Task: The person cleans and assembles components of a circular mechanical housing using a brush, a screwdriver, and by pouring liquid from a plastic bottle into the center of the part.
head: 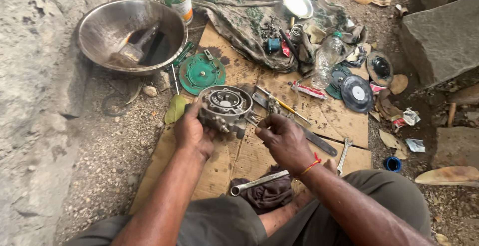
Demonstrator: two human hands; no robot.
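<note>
Near the cardboard sheet's [344, 121] left edge, the metal housing [225, 107] is clamped by the left hand [192, 132]; just right of it, the right hand [284, 138] is pinched together on something too small to identify.

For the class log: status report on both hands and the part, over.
Left hand grips round metal housing on cardboard. Right hand pinches something small beside it, too small to tell. Wrench on rag close by; nothing blocking.
</note>
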